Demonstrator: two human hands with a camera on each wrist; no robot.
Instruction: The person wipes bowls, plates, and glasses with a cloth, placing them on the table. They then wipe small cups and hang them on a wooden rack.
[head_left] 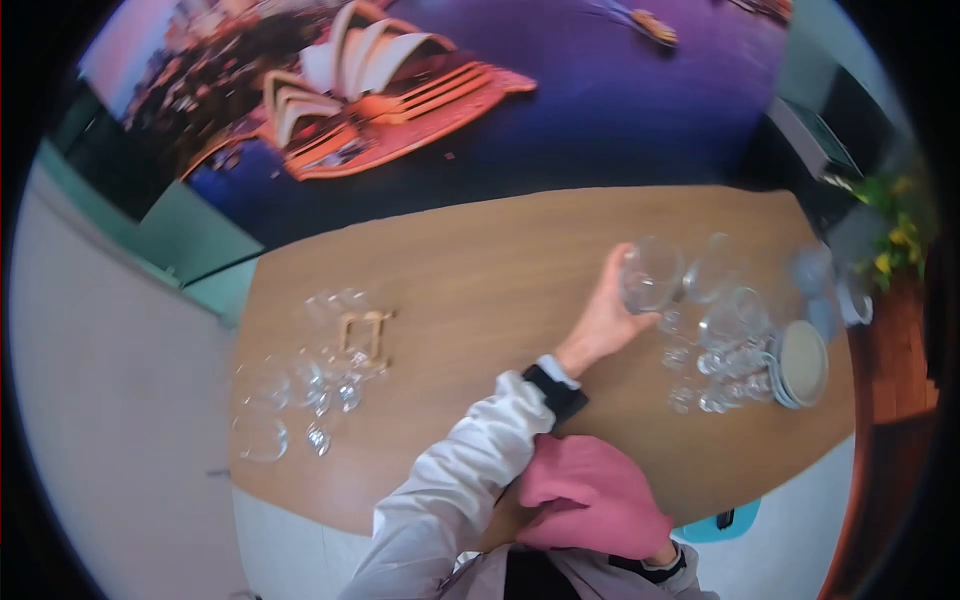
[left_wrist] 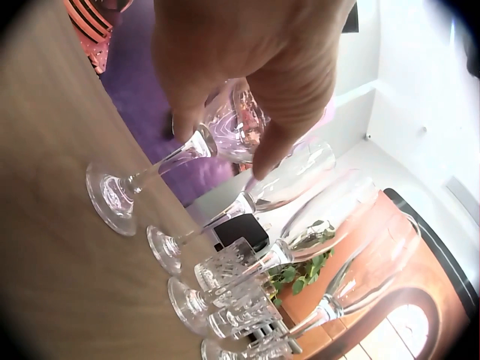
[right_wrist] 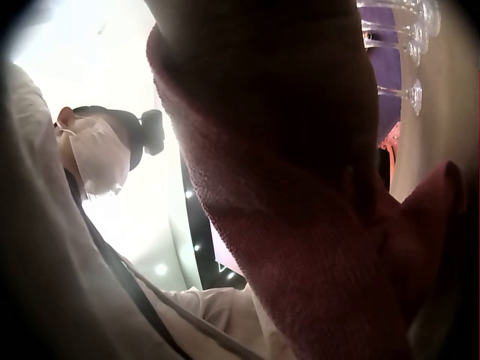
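My left hand [head_left: 602, 318] reaches to the right side of the table and grips a stemmed glass [head_left: 650, 275] by its bowl. In the left wrist view the fingers and thumb of the left hand [left_wrist: 247, 75] lie around the bowl, above the clear stem and round foot [left_wrist: 112, 199]. A pink cloth [head_left: 595, 495] covers my right hand near the table's front edge; only the wrist shows beside it. In the right wrist view the cloth [right_wrist: 285, 255] hangs around the shadowed hand [right_wrist: 277, 90], whose fingers are hidden.
Several stemmed glasses and tumblers [head_left: 735, 320] stand on the right, beside stacked pale dishes [head_left: 803, 363]. More glasses [head_left: 262, 438] stand on the left, near a small wooden frame [head_left: 362, 340]. A plant [head_left: 895, 235] is beyond the table's right edge. A blue stool [head_left: 722, 522] is below the front edge.
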